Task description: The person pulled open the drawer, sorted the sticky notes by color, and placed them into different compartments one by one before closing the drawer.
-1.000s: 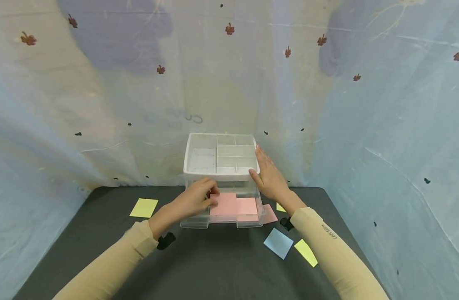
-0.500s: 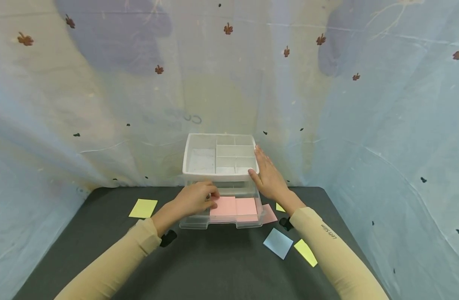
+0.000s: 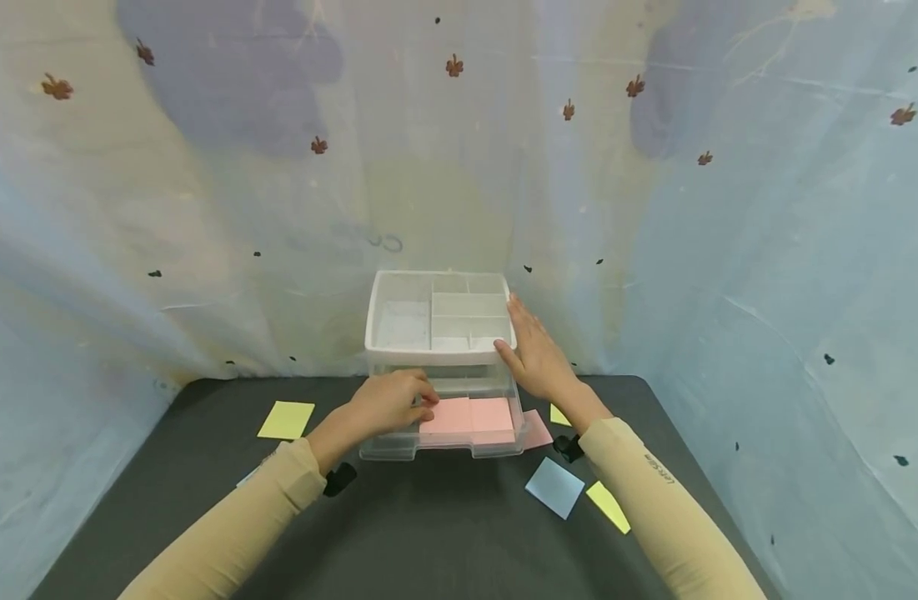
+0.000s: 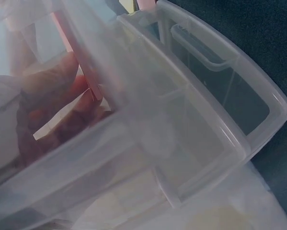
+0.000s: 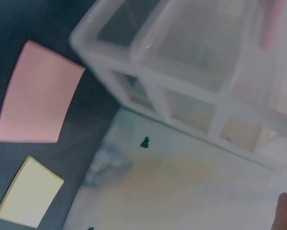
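A white drawer organizer with a divided top tray stands at the back of the table, its clear lower drawer pulled out. Two pink sticky note pads lie side by side in that drawer. My left hand reaches in and pinches the left edge of the left pink sticky note pad; the left wrist view shows the fingers through clear plastic, at the pad. Beside it lies the right pink pad. My right hand rests with extended fingers against the organizer's right side, thumb at the top rim.
Right of the drawer lie another pink pad, a blue pad and yellow pads. A yellow pad lies at the left. A patterned curtain rises right behind the dark table.
The left pink pad has sunk slightly lower in the drawer, level with its neighbour, with my left hand going down along with it. My right hand stays on the organizer.
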The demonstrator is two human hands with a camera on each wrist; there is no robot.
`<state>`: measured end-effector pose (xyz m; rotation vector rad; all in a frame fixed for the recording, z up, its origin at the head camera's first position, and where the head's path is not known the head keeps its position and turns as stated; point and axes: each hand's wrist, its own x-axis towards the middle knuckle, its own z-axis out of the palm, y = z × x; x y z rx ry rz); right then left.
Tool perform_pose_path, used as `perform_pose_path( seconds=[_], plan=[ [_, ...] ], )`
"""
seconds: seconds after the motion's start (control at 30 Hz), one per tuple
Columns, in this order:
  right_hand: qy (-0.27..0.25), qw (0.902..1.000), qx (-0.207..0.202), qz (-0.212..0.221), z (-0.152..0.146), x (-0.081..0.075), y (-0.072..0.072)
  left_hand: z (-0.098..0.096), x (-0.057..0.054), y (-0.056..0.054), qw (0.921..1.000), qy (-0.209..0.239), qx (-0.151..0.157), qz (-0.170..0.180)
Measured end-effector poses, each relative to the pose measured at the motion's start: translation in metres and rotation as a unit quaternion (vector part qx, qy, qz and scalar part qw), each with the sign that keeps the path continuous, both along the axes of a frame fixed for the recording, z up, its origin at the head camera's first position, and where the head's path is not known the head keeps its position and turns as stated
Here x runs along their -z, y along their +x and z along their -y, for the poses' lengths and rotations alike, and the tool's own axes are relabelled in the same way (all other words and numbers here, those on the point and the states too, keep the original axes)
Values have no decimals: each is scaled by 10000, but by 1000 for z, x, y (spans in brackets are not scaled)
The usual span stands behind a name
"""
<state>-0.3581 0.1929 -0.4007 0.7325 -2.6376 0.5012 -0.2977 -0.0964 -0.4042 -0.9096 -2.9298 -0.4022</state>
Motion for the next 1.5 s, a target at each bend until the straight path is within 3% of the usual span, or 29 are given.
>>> perform_pose_path(
  seconds=[0.17, 0.4, 0.5, 0.6, 0.73, 0.87, 0.97, 1.07, 1.2, 1.27, 1.33, 1.5],
  plan=[
    [-309, 9993, 18, 232, 4, -6, 3, 2, -3, -2, 10000, -45, -33, 56],
    [-1502, 9886, -26, 74, 3, 1, 17, 4, -5, 0, 9995, 290, 124, 23],
    [-2020, 9793, -51, -120, 1, 5, 24, 5, -4, 2, 9981, 552, 151, -243],
    [-2519, 9668, -106, -418, -3, 12, 26, 8, -6, 2, 9930, 865, 247, -768],
    [-3001, 9519, -72, -618, -10, 25, 28, 14, -8, 2, 9761, 1299, 461, -1682],
    [-3252, 9442, 62, -519, -19, 42, 29, 23, -9, -3, 9505, 1657, 511, -2579],
    [-3243, 9449, 182, -412, -26, 56, 30, 33, -11, -9, 9342, 1858, 394, -3020],
    [-3014, 9523, 387, -282, -32, 68, 28, 43, -12, -17, 9227, 2011, 204, -3283],
    [-2616, 9633, 608, -28, -39, 82, 26, 53, -13, -26, 9157, 2094, -37, -3429],
    [-2402, 9680, 709, 155, -42, 89, 25, 57, -12, -29, 9185, 2100, -134, -3347],
    [-2142, 9728, 793, 391, -45, 97, 24, 59, -12, -31, 9269, 2042, -251, -3138],
    [-1477, 9815, 840, 886, -51, 114, 22, 63, -9, -36, 9611, 1406, -666, -2281]
  ],
)
